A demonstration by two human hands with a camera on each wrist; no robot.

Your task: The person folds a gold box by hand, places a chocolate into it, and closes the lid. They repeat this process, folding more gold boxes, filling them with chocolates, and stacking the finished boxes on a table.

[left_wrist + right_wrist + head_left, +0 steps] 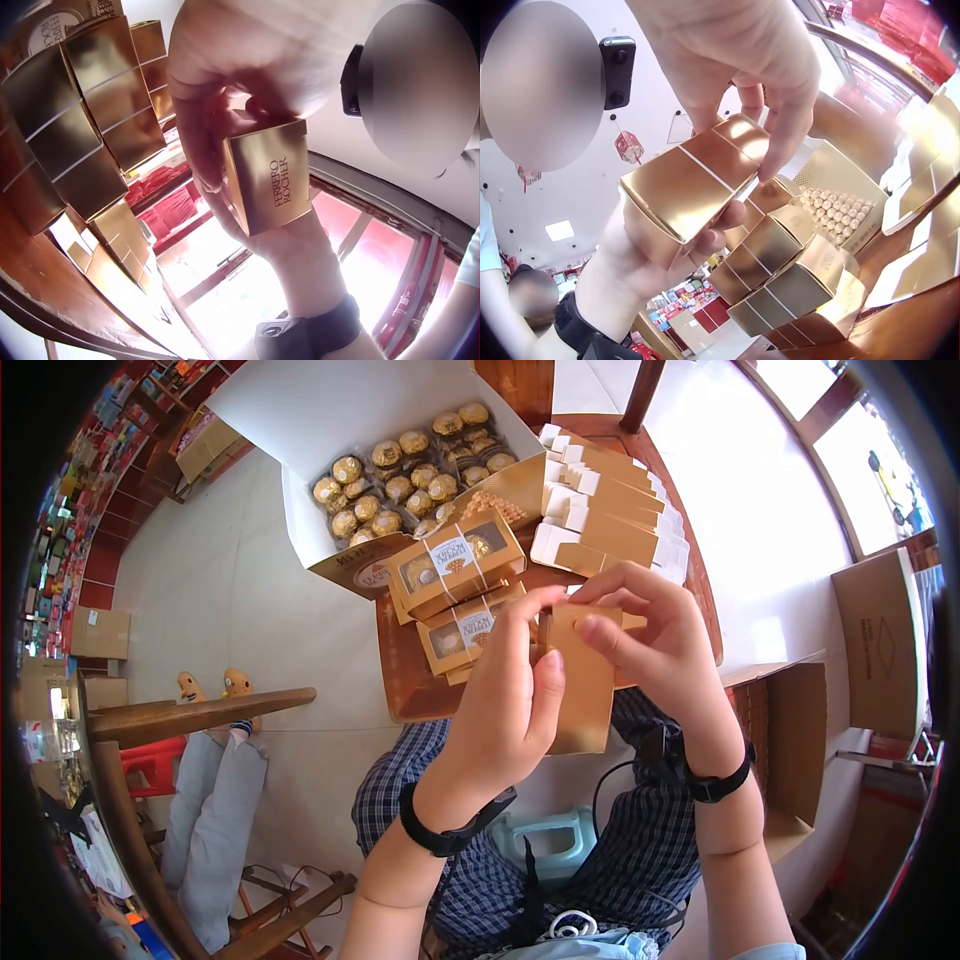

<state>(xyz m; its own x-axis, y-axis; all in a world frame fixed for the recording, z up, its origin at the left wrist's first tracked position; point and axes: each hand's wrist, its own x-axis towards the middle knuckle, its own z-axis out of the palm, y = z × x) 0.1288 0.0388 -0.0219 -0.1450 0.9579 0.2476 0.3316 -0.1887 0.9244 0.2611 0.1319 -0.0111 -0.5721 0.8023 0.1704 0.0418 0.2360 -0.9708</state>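
Note:
Both hands are at a small gold Ferrero Rocher box (583, 695), held above the lap. My left hand (495, 715) grips its side; in the right wrist view, the left fingertips (724, 229) curl round the underside. At the far end, my right hand (660, 635) pinches the box edge between thumb and fingers. The printed end (271, 184) faces the left wrist camera. Just beyond the hands, windowed gold boxes with white labels, such as the top box (457, 565), lie stacked on a wooden seat (410, 695).
A large open carton (300, 520) of gold-wrapped chocolates in clear trays stands behind the stack. Several flat gold cartons (615, 525) overlap at its right. Cardboard boxes (880, 645) stand on the right. Another person's legs (210, 800) and a wooden chair (200, 715) are on the left.

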